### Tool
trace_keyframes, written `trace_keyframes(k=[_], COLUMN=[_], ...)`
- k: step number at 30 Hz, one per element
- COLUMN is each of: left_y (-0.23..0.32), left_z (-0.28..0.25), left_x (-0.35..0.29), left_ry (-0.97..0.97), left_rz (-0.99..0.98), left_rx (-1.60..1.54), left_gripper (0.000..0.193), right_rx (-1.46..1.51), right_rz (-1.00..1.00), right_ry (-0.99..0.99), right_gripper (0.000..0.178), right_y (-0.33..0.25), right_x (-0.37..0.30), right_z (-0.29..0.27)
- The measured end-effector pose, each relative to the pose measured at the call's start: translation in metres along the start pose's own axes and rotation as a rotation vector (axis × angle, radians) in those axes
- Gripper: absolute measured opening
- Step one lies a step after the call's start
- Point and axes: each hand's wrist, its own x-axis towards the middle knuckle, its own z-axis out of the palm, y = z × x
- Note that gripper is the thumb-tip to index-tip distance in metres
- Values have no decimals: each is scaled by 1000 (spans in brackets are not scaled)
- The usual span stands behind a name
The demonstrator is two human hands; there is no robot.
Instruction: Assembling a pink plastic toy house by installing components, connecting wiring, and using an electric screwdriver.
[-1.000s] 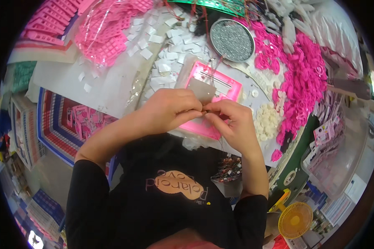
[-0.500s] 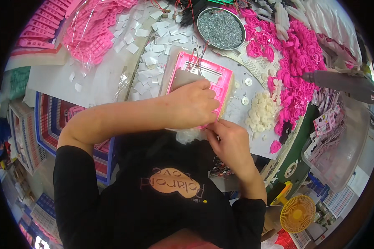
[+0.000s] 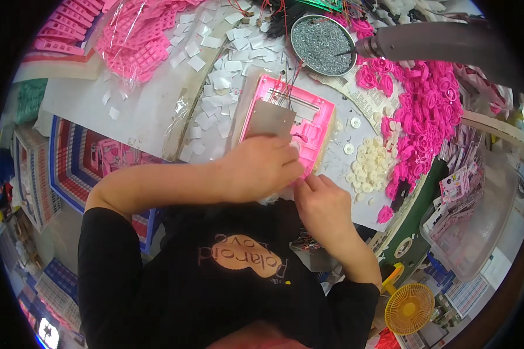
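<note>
A pink plastic housing (image 3: 313,136), open side up, lies on a pale pad on the worktable. Inside it are slots and a flat grey metal plate (image 3: 271,119), with thin dark and red wires (image 3: 284,87) trailing off its far edge. My left hand (image 3: 265,166) reaches across the housing's near part, fingers bent and closed over its inside. At the near right corner, my right hand (image 3: 325,203) pinches with thumb and fingers, close to the left fingertips. What either hand grips is hidden behind the fingers.
A round dish of small screws (image 3: 323,49) stands beyond the housing, with a grey power screwdriver (image 3: 431,43) above its right side. White plastic discs (image 3: 368,166) and pink parts (image 3: 428,110) are heaped right. White squares (image 3: 218,78) lie left, near bagged pink parts (image 3: 137,43).
My left hand has drawn nearer to me, uncovering more of the metal plate. My right hand stays at the corner. The screwdriver now hangs farther left, over the dish, and the view has shifted slightly.
</note>
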Motion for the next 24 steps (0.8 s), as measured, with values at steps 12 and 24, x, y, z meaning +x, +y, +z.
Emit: trace_keyframes(k=[12, 24], left_y=[3, 11], left_z=[19, 15], left_x=[-32, -31], left_ry=[7, -24], left_rz=[123, 104], left_rx=[88, 204], left_gripper=[43, 42], right_rx=[27, 274], right_rz=[-46, 227], right_ry=[342, 316], right_gripper=[40, 20], right_y=[14, 37], right_x=[-33, 90], right_z=[48, -8])
